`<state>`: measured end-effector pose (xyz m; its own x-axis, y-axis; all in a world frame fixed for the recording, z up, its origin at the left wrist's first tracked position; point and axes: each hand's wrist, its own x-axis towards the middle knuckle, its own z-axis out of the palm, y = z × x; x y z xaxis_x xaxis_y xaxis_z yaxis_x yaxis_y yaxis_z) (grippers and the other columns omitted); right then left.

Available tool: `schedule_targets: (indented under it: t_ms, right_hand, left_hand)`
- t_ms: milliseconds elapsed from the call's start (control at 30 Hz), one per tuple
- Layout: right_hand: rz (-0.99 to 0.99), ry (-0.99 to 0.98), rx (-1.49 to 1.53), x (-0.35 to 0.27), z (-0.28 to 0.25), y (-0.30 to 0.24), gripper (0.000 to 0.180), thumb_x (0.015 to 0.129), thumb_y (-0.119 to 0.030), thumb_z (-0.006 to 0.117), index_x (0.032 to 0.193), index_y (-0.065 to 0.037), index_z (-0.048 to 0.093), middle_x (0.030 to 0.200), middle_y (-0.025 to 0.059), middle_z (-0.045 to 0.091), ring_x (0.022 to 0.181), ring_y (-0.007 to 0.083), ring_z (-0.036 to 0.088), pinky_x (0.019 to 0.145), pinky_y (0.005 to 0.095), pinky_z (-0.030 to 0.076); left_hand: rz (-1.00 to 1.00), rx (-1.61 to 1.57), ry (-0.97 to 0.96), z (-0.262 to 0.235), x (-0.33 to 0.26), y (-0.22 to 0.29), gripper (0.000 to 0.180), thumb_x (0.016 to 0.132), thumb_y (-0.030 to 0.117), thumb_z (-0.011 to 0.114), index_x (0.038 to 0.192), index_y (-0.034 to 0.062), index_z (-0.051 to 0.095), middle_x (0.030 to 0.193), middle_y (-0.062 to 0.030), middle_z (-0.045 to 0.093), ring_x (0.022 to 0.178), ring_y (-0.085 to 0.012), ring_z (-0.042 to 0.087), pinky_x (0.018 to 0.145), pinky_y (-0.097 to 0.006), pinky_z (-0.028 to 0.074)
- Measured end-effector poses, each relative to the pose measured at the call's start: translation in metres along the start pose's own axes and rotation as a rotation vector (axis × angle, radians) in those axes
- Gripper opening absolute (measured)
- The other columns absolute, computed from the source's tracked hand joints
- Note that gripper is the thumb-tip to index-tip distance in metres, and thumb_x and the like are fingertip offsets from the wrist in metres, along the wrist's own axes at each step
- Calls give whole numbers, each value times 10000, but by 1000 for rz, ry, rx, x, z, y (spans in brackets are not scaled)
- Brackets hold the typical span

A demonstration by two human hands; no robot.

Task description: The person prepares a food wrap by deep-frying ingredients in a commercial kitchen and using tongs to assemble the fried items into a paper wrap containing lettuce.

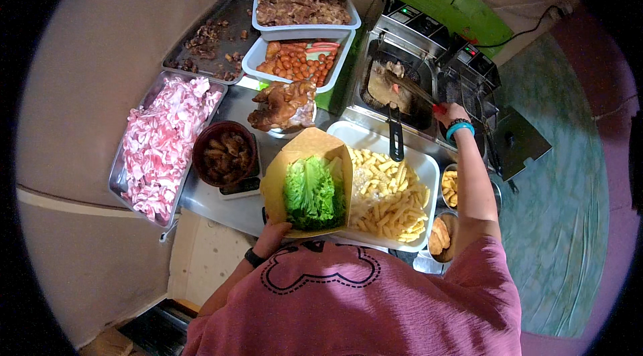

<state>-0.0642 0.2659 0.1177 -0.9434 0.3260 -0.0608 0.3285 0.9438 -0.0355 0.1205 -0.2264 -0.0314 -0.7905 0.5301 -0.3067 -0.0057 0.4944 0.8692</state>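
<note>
My left hand (pixel 270 235) grips the near edge of an open kraft paper box (pixel 313 144) with green leaf lettuce (pixel 309 192) inside. The box sits over the left end of a white tray of pale fries (pixel 388 212). Stretched out to the far right, my right hand (pixel 453 115) is closed around long tongs (pixel 418 91). Their tips reach into the deep fryer's left well (pixel 378 107), where pale food (pixel 387 81) lies in a basket. The basket's black handle (pixel 396 138) points toward me. A fryer well (pixel 462 81) with dark contents lies beyond my right hand.
A metal tray of pink sliced meat (pixel 157 148) lies left, beside a brown bowl of cooked pieces (pixel 226 155). Behind stand roasted meat (pixel 284 105), a tub of small sausages (pixel 301 61) and a tub of browned meat (pixel 305 8). Small fried-food cups (pixel 440 239) flank my right arm.
</note>
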Motion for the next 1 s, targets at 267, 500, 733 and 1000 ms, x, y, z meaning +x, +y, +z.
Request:
schedule_targets:
  t_ms: [267, 500, 733, 1000]
  right_hand:
    - [157, -181, -105, 35, 52, -33, 467, 650, -399, 634, 942, -37, 598, 969, 160, 578, 907, 297, 552, 789, 349, 449]
    - [87, -68, -69, 32, 55, -38, 375, 678, -311, 609, 965, -70, 585, 958, 162, 576, 900, 297, 550, 794, 369, 447]
    - [35, -97, 35, -12, -9, -25, 355, 658, -263, 619, 978, -110, 603, 842, 154, 609, 801, 293, 582, 739, 359, 452]
    - [47, -120, -43, -1, -19, -16, 420, 608, -341, 661, 935, -85, 598, 934, 157, 589, 884, 295, 557, 769, 357, 444]
  left_hand:
    - [-205, -585, 239, 6, 1, 14, 202, 766, 171, 506, 698, -9, 569, 657, -76, 568, 598, -153, 523, 542, -311, 422]
    - [205, -391, 312, 15, 5, -6, 121, 693, 107, 543, 752, 2, 561, 682, -126, 570, 638, -261, 552, 566, -330, 435]
    - [-41, -362, 62, 5, 0, -5, 285, 742, 95, 467, 993, -39, 455, 883, -80, 510, 768, -183, 478, 699, -283, 402]
    - [-68, -423, 109, 0, -4, 13, 249, 736, 117, 486, 933, -36, 492, 868, -82, 516, 772, -180, 482, 673, -285, 413]
